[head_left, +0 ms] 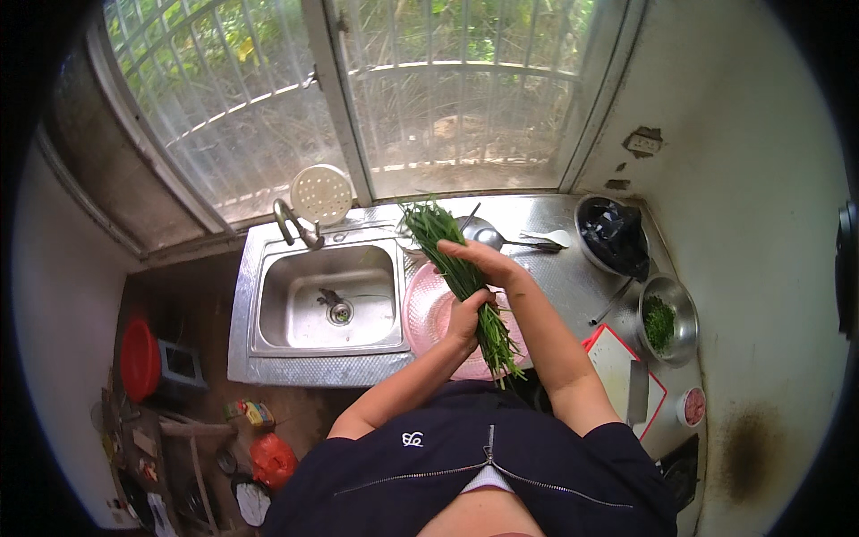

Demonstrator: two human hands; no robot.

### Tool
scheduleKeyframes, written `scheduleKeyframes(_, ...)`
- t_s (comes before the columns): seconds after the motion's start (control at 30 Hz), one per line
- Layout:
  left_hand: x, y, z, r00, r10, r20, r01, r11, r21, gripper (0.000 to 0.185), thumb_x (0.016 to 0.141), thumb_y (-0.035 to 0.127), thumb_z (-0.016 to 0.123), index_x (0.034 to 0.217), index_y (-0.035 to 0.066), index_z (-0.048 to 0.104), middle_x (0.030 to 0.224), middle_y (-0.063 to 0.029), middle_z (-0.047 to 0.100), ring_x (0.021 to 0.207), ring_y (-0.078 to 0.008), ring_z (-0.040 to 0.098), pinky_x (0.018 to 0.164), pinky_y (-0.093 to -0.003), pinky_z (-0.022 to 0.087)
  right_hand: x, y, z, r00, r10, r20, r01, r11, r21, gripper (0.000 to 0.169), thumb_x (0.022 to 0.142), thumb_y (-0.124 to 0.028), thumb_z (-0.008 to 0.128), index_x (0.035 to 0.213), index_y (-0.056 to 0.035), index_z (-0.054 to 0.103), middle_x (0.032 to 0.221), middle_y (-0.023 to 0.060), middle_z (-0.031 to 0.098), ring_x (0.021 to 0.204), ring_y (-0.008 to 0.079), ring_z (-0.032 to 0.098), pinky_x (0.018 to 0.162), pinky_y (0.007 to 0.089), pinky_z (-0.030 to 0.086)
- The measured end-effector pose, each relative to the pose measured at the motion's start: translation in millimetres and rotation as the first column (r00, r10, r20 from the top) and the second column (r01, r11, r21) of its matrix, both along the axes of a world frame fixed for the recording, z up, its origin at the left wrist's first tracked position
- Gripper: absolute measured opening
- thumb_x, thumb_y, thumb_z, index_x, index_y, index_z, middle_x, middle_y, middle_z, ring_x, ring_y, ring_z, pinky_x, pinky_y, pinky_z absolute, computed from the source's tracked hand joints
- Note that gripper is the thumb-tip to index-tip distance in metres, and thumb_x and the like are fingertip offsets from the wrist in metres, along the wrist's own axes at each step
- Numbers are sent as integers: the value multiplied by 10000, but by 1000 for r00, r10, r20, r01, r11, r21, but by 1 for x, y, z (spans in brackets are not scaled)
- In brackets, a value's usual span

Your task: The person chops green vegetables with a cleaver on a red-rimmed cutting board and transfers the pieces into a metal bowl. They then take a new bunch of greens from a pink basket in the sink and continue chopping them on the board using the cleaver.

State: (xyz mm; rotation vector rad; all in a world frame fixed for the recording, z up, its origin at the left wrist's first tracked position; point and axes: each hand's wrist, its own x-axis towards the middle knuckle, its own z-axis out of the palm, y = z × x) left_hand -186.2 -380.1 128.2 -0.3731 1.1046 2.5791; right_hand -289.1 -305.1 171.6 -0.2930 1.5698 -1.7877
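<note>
My left hand (466,318) grips a long bunch of green chives or similar leafy stalks (446,252) around its lower part. Against the bunch's right side, higher up, lies my right hand (486,260), its thumb and fingers partly hidden; whether it grips the stalks cannot be told. Beneath both hands is a pink plastic basket (419,315), partly covered by the bunch and my forearms. Left of it is a stainless steel sink (288,329) with a dark scrap near the drain.
A metal ladle (488,237) and a white spoon (558,237) lie behind. At right are a bowl with a black plastic bag (614,231), a steel bowl (683,312) of chopped greens, a cleaver (637,393) on a red-edged cutting board (614,356), and a small bowl of meat (694,407).
</note>
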Motion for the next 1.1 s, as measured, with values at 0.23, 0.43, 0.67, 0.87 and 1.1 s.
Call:
scheduleKeyframes(0.23, -12, 14, 7, 967, -124, -223, 122, 992, -23, 152, 806, 139, 597, 840, -5, 567, 730, -95, 591, 610, -188, 604, 551, -308, 532, 65, 104, 6, 972, -215, 95, 232, 943, -240, 657, 947, -357, 552, 1436, -11, 283, 1357, 133, 471, 1192, 184, 508, 1000, 314, 414)
scheduleKeyframes(0.43, -16, 55, 2, 949, -196, -247, 186, 981, -62, 237, 828, 119, 654, 1028, 17, 578, 910, -42, 606, 797, -129, 600, 690, -270, 496, 113, 117, -4, 832, -151, -533, 327, 911, 251, 1130, 648, -210, 799, 1483, 14, 72, 1433, 219, 346, 1332, 272, 355, 1097, 325, 289)
scheduleKeyframes(0.67, -2, 102, -5, 854, -425, -301, 378, 903, -202, 225, 814, 132, 679, 986, 7, 604, 907, -29, 607, 825, -123, 578, 734, -266, 467, 158, 148, -30, 721, -380, -579, 629, 710, 317, 1274, 616, -158, 776, 1475, -85, -163, 1220, 257, 559, 1081, 395, 585, 959, 384, 438)
scheduleKeyframes(0.87, 16, 132, -17, 761, -571, -307, 462, 810, -361, 269, 807, 155, 712, 1006, -10, 640, 936, -51, 644, 842, -130, 606, 772, -276, 489, 197, 159, -32, 650, -560, -514, 757, 413, 507, 871, 636, -170, 749, 1378, -46, 309, 1061, 260, 626, 1021, 398, 601, 885, 413, 477)
scheduleKeyframes(1.1, 39, 189, -63, 394, -902, -175, 784, 430, -449, 551, 876, 410, 649, 1203, -23, 551, 1157, -89, 585, 1001, -161, 580, 857, -305, 474, 253, 212, -37, 515, -384, -767, 820, -42, 571, 380, 644, -86, 677, 986, -46, 519, 858, 180, 638, 854, 405, 600, 720, 482, 469)
